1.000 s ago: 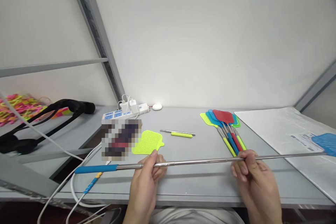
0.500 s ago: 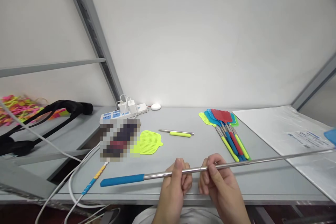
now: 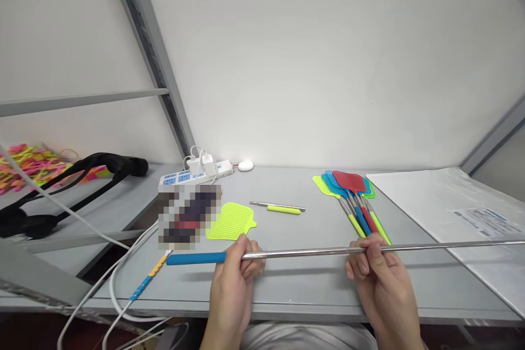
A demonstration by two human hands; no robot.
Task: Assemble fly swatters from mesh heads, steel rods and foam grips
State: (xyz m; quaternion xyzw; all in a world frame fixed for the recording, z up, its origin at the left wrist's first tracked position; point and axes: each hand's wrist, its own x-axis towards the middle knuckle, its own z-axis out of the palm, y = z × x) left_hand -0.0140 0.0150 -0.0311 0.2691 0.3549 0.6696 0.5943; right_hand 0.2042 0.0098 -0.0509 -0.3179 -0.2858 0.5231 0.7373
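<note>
A telescopic fly swatter (image 3: 303,253) stretches across the front of the table, held in both hands. Its blue handle (image 3: 197,258) points left, while the far end of the steel rod runs out of view at the right. My left hand (image 3: 241,262) is closed around the rod just beside the blue handle. Farther along the rod, my right hand (image 3: 377,262) pinches it between thumb and fingers. Behind my right hand lies a bundle of assembled fly swatters (image 3: 348,181) in several colours. A loose yellow-green swatter head (image 3: 232,221) lies beyond my left hand.
A yellow-green handle (image 3: 284,210) and a thin metal rod (image 3: 262,205) lie mid-table. White plastic packaging (image 3: 426,197) covers the right side. At the left are a power strip (image 3: 176,179), white cables (image 3: 115,279), a black strap-like frame (image 3: 118,167) and a pixelated item (image 3: 191,217).
My hands have moved apart along the rod, the left toward the handle and the right further right. The rod is more level, and its blue head has left the view.
</note>
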